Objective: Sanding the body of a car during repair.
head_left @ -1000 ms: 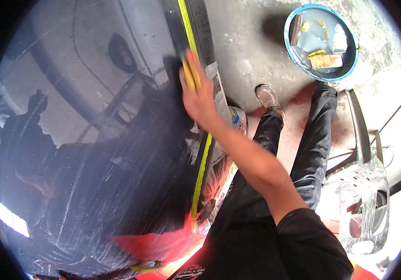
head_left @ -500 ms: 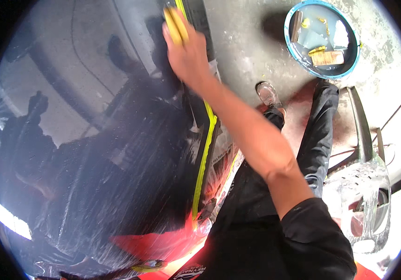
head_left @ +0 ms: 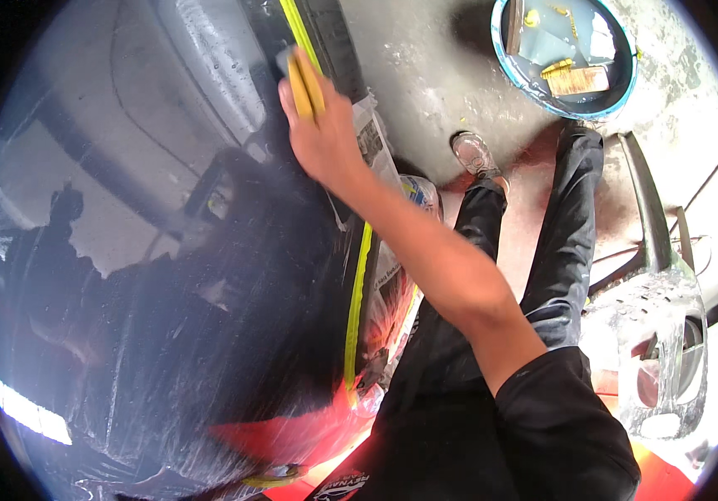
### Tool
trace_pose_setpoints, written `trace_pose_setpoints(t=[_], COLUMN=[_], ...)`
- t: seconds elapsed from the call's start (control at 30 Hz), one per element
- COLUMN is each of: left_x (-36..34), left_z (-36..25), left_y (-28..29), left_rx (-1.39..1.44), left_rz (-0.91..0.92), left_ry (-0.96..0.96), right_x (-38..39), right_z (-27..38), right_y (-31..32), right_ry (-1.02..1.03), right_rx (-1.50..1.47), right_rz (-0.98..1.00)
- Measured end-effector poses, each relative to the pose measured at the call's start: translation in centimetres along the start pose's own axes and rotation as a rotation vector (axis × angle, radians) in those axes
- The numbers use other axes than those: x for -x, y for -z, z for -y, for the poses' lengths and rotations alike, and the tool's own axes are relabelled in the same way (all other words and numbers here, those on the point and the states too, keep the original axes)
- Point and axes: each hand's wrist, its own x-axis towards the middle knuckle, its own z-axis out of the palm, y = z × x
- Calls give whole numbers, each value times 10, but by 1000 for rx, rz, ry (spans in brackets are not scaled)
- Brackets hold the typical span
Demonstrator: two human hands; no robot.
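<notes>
My right hand (head_left: pixel 325 138) reaches across from the lower right, its fingers wrapped round a yellow sanding block (head_left: pixel 304 88). A grey edge shows at the block's far end. The block rests on a dark, wet car panel (head_left: pixel 208 326), close to its right edge. Whitish streaks and water drops cover parts of the panel. Bright yellow tape (head_left: pixel 359 301) runs along that edge, passing under my forearm, with newspaper (head_left: pixel 373 138) beside it. My left hand is out of the picture.
A blue-rimmed tub (head_left: pixel 501 63) of cloudy water stands at the far right, with blocks and yellow scraps in it. My shoe (head_left: pixel 473 153) is on the concrete floor (head_left: pixel 413 67). A scuffed pale car part (head_left: pixel 651 334) and a dark curved strip (head_left: pixel 647 200) lie at the right.
My right hand has drawn the sanding block a little nearer along the panel's edge. The view has shifted slightly, and the tub sits higher and further left in it.
</notes>
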Motion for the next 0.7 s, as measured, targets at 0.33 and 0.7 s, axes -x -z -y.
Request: trace_pose_setpoints(t=[0.33, 0.7], left_x=[-1, 0], left_z=[-5, 4], left_y=[-2, -11], left_rx=[-4, 25], left_rz=[32, 11], left_ry=[-24, 19], right_x=[-60, -19], right_z=[20, -40], right_y=[-3, -12], right_ry=[219, 504], right_rx=[88, 352], right_rz=[-15, -119])
